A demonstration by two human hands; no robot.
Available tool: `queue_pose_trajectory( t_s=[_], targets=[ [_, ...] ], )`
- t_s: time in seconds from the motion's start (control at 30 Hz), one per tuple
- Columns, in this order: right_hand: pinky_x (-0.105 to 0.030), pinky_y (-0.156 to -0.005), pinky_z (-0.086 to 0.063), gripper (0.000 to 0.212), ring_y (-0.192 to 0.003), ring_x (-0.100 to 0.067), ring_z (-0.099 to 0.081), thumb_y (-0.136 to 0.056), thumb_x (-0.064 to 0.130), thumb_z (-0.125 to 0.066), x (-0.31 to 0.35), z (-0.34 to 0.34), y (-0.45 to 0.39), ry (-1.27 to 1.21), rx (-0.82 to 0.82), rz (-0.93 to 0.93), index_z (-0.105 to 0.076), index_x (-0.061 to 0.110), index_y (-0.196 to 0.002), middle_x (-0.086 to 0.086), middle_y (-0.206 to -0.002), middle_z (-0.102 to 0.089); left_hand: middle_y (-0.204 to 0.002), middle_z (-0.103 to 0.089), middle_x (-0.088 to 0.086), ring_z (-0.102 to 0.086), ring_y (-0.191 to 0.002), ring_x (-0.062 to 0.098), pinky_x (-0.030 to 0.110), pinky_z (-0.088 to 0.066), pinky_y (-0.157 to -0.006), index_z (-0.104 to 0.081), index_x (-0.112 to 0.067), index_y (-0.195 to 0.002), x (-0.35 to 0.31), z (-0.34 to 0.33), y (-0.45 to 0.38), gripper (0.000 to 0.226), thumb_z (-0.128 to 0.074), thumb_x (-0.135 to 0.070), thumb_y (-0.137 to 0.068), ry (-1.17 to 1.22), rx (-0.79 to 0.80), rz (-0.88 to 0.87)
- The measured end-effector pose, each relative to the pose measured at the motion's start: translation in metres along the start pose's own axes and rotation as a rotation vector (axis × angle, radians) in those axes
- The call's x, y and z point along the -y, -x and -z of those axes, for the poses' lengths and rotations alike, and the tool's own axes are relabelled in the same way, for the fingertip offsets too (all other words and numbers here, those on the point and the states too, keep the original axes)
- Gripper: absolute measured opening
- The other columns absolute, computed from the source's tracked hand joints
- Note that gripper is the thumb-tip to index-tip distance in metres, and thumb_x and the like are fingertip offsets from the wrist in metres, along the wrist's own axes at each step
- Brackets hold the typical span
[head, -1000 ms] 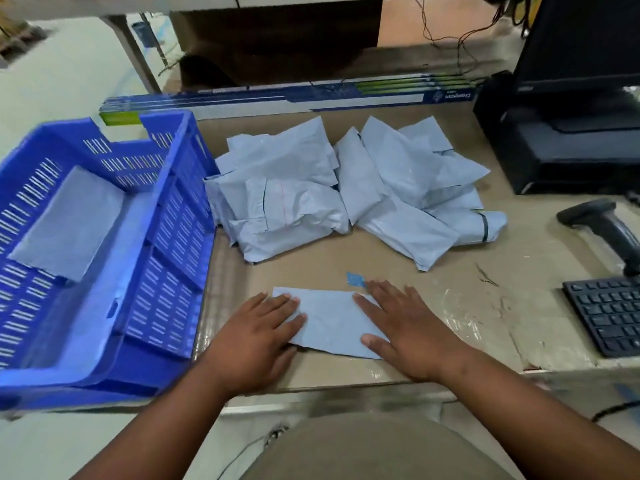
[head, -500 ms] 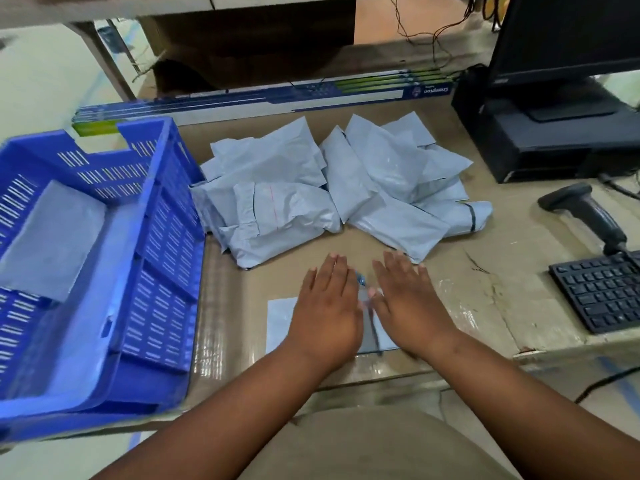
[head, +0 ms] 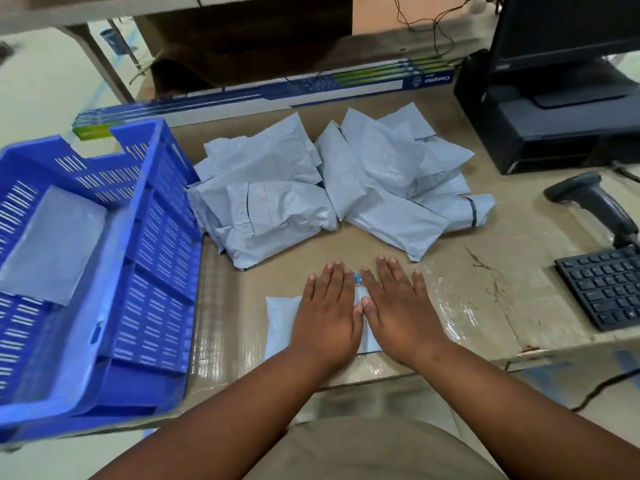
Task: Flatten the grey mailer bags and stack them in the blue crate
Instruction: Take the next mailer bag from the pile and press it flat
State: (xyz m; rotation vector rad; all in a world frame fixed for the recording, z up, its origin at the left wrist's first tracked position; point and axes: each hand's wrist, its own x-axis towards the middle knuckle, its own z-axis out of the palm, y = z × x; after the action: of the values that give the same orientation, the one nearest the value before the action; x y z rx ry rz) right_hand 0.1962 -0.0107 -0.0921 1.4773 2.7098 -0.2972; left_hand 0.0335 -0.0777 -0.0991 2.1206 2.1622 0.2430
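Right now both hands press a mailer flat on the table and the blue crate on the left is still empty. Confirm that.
Not quite. The blue crate is not empty: the head view shows one flattened mailer already lying in it. The rest holds: left hand and right hand press a mailer flat.

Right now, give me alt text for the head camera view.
Left hand and right hand press a grey mailer bag flat on the table; a blue crate holding one flattened bag sits left, crumpled bags beyond.
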Motion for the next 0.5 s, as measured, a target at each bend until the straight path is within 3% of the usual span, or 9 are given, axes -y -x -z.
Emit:
queue_pose_trajectory(
  t_s=[0.2, 0.37, 0.5],
  targets=[
    [-0.061, -0.129, -0.007, 0.073, -0.163, -0.032, -0.007, -0.103, 0.053, -0.009, 0.015, 0.021, 0.002, 0.040, -0.057, 0.048, -0.028, 0.021, -0.166, -0.010, -0.176, -0.013, -0.167, -0.037, 0.020, -0.031, -0.157, 0.034, 0.049, -0.023, -0.130, -0.040, -0.002, -0.159, 0.021, 0.020, 0.021, 0.060, -0.034, -0.033, -0.108, 0.002, -0.072, -0.036],
    [-0.062, -0.128, -0.014, 0.067, -0.162, -0.032, -0.015, -0.106, 0.053, -0.023, 0.053, 0.010, 0.004, 0.039, -0.058, 0.273, -0.041, 0.019, -0.160, -0.011, -0.174, -0.022, -0.168, -0.033, 0.020, -0.026, -0.159, 0.034, 0.055, -0.028, -0.126, -0.040, -0.001, -0.159, 0.049, 0.013, 0.047, 0.064, -0.035, -0.036, -0.106, -0.052, -0.023, 0.035],
    [-0.062, -0.128, -0.014, 0.066, -0.162, -0.029, -0.018, -0.109, 0.054, -0.021, 0.064, -0.007, 0.008, 0.078, -0.048, 0.307, -0.039, 0.019, -0.162, -0.009, -0.173, -0.027, -0.176, -0.016, 0.012, -0.008, -0.164, 0.026, 0.051, -0.017, -0.130, -0.026, -0.008, -0.166, 0.061, 0.002, 0.060, 0.065, -0.027, -0.040, -0.109, -0.061, 0.021, 0.056]
  ],
)
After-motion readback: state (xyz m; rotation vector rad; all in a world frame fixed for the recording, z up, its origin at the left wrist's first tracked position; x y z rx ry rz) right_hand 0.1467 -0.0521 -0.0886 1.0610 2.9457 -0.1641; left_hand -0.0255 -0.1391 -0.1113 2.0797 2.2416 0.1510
